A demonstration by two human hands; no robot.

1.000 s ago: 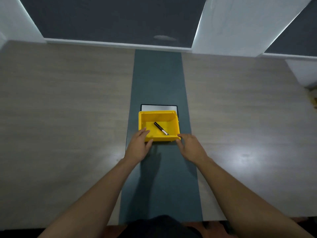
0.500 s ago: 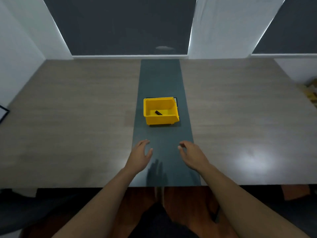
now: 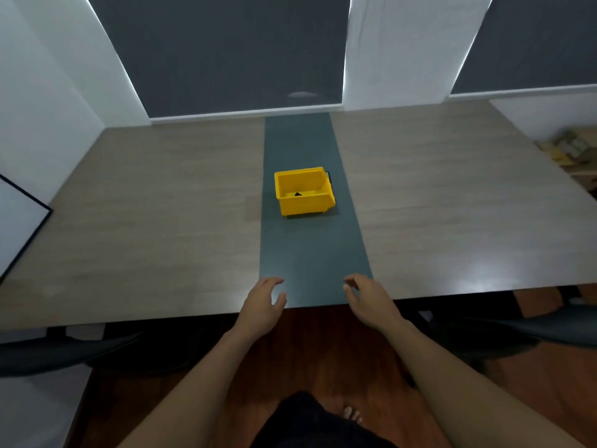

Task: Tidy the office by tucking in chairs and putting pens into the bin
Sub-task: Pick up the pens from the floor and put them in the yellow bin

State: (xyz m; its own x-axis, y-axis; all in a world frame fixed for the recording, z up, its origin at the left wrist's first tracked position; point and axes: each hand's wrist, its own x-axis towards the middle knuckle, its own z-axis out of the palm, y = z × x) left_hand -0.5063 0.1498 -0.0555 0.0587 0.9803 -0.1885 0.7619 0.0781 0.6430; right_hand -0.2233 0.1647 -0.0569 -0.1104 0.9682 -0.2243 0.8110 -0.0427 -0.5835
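Hovering both hands empty and loose-fingered at the bench's near edge, left hand (image 3: pixel 262 310) and right hand (image 3: pixel 371 303), you've got a pen (image 3: pixel 298 194) in the yellow bin (image 3: pixel 303 194) mid-bench, so step back cleanly and take the chairs (image 3: pixel 64 352) next, pushing straight under.

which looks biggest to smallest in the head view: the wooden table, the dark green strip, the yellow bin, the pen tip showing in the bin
1. Wooden table: spans nearly the whole width.
2. Dark green strip: runs down the table's middle.
3. Yellow bin: sits on the strip, narrower than it.
4. Pen: only a small dark tip shows above the bin's front wall.
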